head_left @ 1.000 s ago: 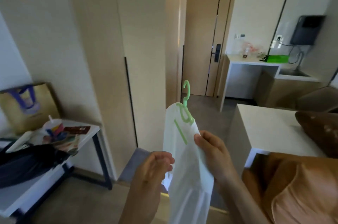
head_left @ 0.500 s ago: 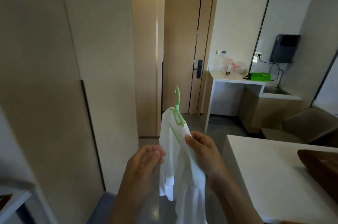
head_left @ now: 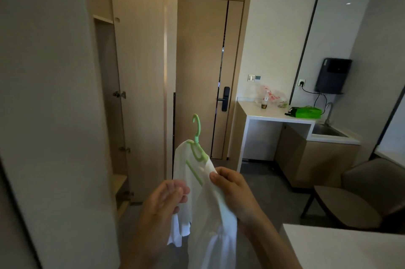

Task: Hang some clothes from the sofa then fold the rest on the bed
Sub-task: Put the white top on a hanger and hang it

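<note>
**White top on its hanger, held up by the wardrobe**

A person stands in the middle of the room holding up a thin white garment (head_left: 208, 214) that sits on a light green plastic hanger (head_left: 197, 137). The hanger's hook points up, free of any rail. The right hand (head_left: 232, 192) pinches the cloth at the shoulder, thumb and fingers closed on it where the hanger's arm runs underneath. The left hand (head_left: 162, 200) is just beside it at the garment's left edge, fingers curled; whether they actually grip the cloth I cannot tell. The rest of the garment hangs down between the two forearms.

To the left, close by, stands a tall pale wooden wardrobe (head_left: 135, 71) with its door open. Far ahead is a beige wooden door (head_left: 200, 75) with a black lock handle (head_left: 225, 99). At the far right a white bench (head_left: 258, 113) carries a clear plastic bag (head_left: 272, 97) and a flat green bag (head_left: 305, 112), with a steel sink (head_left: 326, 131) at its right end. A padded grey chair (head_left: 359, 198) stands near the right.
</note>
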A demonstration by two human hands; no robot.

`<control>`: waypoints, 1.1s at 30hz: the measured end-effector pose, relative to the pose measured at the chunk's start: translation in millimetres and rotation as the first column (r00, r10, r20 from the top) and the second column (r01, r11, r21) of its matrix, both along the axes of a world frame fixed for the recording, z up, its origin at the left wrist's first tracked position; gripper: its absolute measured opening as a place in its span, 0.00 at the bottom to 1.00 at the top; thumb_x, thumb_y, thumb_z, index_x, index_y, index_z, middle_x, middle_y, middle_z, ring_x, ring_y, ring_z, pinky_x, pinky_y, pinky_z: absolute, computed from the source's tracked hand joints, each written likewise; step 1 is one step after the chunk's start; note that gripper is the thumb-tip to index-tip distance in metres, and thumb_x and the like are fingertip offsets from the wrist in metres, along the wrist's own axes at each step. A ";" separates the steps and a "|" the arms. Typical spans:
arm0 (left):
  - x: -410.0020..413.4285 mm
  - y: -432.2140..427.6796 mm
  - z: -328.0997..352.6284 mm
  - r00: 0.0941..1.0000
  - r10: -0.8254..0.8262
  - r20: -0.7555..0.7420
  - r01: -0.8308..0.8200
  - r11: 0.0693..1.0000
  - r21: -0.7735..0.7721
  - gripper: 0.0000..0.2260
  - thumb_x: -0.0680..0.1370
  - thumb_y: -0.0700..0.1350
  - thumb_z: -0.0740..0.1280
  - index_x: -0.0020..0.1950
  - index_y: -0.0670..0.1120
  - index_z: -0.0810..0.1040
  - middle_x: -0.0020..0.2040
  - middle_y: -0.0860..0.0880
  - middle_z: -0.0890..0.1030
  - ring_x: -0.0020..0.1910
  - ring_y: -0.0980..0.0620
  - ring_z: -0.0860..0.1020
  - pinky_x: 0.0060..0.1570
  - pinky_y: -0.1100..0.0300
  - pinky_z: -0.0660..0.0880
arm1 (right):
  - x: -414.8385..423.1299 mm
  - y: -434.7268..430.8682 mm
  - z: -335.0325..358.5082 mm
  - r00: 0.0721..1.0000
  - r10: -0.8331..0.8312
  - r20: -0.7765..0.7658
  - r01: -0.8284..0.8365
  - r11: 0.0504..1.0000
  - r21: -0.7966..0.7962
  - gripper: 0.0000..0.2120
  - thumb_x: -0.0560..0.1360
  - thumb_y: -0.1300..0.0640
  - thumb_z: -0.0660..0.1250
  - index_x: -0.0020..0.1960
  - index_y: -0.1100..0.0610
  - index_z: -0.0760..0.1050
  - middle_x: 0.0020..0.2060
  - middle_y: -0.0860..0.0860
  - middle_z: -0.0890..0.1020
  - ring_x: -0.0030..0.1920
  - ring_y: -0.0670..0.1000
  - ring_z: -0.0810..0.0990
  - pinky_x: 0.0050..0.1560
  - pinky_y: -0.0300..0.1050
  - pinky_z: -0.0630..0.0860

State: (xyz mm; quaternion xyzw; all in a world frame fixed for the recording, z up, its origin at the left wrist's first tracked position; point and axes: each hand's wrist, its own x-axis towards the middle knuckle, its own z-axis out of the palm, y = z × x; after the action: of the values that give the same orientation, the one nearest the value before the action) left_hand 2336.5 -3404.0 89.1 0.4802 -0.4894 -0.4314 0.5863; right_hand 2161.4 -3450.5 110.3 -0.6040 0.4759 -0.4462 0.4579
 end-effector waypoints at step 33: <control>236.6 -427.9 46.4 0.390 0.920 -0.038 -0.915 0.383 -0.128 0.03 0.80 0.41 0.68 0.49 0.45 0.82 0.45 0.48 0.85 0.46 0.56 0.82 0.41 0.72 0.73 | 358.3 -561.5 79.8 0.464 0.878 0.113 -0.883 0.469 -0.016 0.22 0.66 0.51 0.71 0.47 0.70 0.78 0.43 0.70 0.82 0.39 0.62 0.82 0.43 0.49 0.78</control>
State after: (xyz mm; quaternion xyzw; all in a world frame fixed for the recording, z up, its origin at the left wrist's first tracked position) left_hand 2573.0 -3831.9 135.5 0.6403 -0.1809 0.0055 0.7465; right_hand 2519.8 -4012.0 190.1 -0.7280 0.0820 -0.1670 0.6598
